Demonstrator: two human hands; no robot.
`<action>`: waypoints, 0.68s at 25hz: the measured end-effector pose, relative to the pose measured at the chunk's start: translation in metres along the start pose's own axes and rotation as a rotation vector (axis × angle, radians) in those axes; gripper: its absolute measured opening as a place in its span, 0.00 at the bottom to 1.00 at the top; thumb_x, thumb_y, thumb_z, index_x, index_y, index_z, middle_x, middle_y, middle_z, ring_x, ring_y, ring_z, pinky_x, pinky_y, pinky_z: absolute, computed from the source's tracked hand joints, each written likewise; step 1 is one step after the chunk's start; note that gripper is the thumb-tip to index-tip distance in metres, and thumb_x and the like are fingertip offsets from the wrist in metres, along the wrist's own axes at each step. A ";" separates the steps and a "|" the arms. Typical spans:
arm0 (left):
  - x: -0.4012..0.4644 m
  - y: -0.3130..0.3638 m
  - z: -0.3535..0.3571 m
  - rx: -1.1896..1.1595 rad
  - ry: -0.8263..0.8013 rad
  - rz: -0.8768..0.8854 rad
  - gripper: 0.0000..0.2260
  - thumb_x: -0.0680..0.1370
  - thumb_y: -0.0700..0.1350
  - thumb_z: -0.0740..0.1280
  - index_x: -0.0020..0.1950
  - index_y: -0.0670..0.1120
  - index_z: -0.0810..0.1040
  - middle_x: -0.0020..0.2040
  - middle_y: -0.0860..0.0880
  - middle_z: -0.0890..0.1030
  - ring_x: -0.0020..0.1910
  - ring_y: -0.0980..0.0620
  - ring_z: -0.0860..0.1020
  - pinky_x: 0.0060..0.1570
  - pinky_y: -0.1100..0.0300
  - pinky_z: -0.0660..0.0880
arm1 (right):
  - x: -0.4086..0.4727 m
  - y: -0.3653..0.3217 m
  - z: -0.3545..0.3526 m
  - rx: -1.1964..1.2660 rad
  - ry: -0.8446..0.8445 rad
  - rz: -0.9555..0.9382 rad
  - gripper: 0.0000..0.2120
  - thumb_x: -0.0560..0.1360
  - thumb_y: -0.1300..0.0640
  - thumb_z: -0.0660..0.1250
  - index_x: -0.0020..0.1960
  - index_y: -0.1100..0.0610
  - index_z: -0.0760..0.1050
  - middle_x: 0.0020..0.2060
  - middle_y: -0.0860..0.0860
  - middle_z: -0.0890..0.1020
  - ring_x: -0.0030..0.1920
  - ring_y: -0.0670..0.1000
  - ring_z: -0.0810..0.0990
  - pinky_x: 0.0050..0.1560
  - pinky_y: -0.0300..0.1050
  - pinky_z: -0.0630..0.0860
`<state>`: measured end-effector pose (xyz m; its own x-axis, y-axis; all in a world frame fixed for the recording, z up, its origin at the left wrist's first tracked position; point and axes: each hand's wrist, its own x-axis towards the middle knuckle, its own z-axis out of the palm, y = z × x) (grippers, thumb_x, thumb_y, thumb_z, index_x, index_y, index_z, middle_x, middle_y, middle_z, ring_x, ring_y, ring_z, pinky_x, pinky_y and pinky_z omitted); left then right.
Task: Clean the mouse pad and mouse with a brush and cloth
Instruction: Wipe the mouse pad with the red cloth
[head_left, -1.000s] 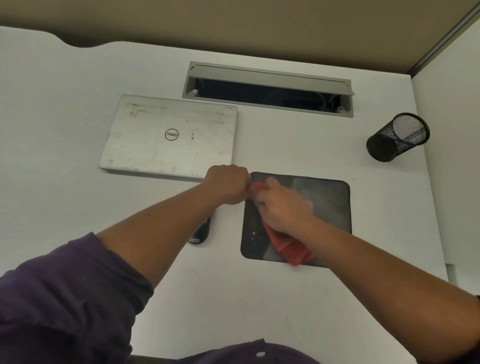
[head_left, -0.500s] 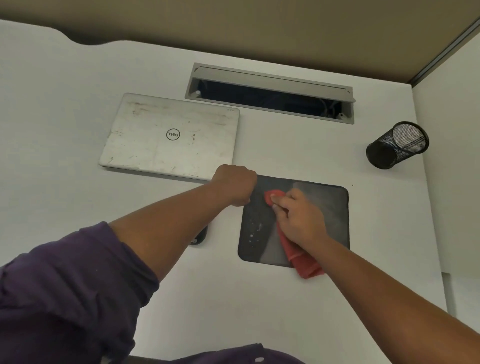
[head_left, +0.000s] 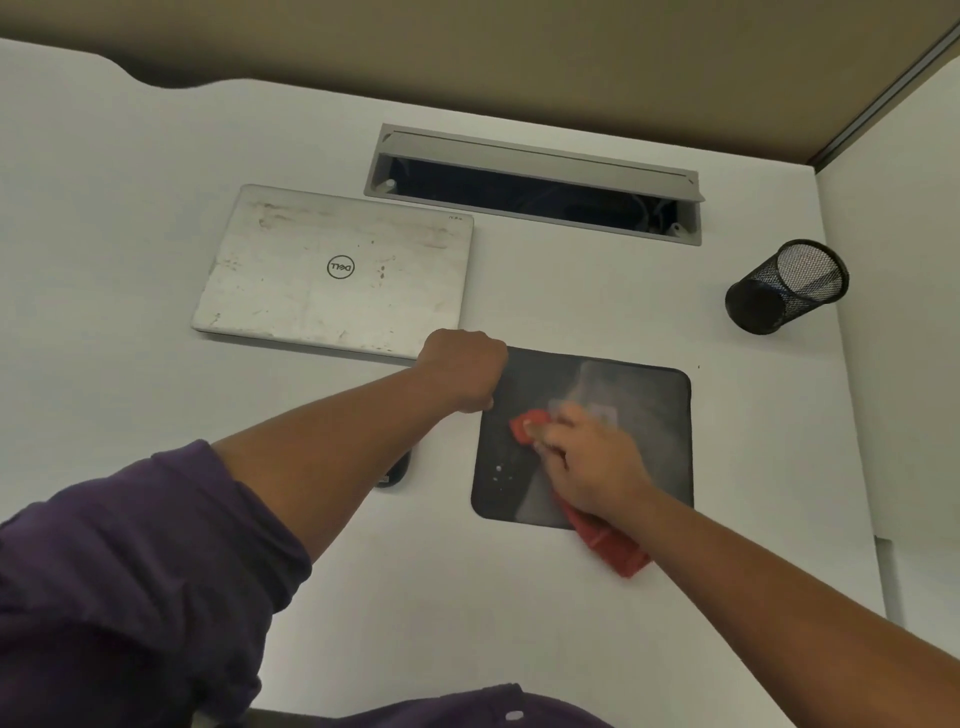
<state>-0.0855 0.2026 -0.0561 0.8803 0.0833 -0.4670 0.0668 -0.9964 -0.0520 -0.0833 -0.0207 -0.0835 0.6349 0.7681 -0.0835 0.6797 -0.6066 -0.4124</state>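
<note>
A dark mouse pad (head_left: 644, 467) lies on the white desk, with pale smears and a few white specks on it. My right hand (head_left: 587, 462) holds a red cloth (head_left: 613, 545) against the pad's middle; the cloth shows at my fingertips and trails off the pad's near edge. My left hand (head_left: 462, 369) is a closed fist resting on the pad's far left corner; what its fingers hold is hidden. A black mouse (head_left: 396, 470) peeks out from under my left forearm, left of the pad. No brush is visible.
A closed silver laptop (head_left: 332, 270) lies at the back left, just behind my left hand. A grey cable slot (head_left: 535, 182) is set into the desk behind it. A black mesh pen cup (head_left: 784, 288) stands at the right near a white side wall.
My right hand has slid the red cloth from the pad's far left corner toward its middle. My left fist has stayed at the corner.
</note>
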 end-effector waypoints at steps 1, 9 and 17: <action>0.000 -0.001 0.001 -0.008 -0.002 0.003 0.14 0.74 0.56 0.74 0.45 0.50 0.73 0.34 0.52 0.69 0.37 0.47 0.75 0.37 0.56 0.69 | 0.001 -0.001 0.000 0.015 0.045 0.084 0.11 0.78 0.48 0.61 0.55 0.46 0.80 0.48 0.48 0.75 0.42 0.54 0.78 0.34 0.45 0.74; -0.002 0.000 -0.001 0.000 -0.001 -0.011 0.15 0.73 0.56 0.75 0.45 0.51 0.72 0.33 0.52 0.69 0.37 0.47 0.75 0.38 0.56 0.70 | -0.006 -0.004 -0.001 0.011 0.021 0.089 0.08 0.78 0.50 0.63 0.52 0.47 0.80 0.46 0.47 0.74 0.40 0.52 0.77 0.33 0.41 0.69; -0.002 0.003 -0.010 0.009 -0.024 -0.022 0.16 0.71 0.55 0.78 0.45 0.50 0.73 0.32 0.52 0.69 0.36 0.47 0.75 0.38 0.56 0.71 | -0.018 -0.019 0.003 -0.029 -0.055 -0.051 0.08 0.78 0.50 0.61 0.49 0.48 0.78 0.43 0.47 0.71 0.34 0.52 0.75 0.31 0.40 0.63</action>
<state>-0.0822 0.1992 -0.0467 0.8672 0.1060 -0.4865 0.0821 -0.9941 -0.0703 -0.1090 -0.0220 -0.0768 0.5788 0.8076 -0.1129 0.7214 -0.5717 -0.3909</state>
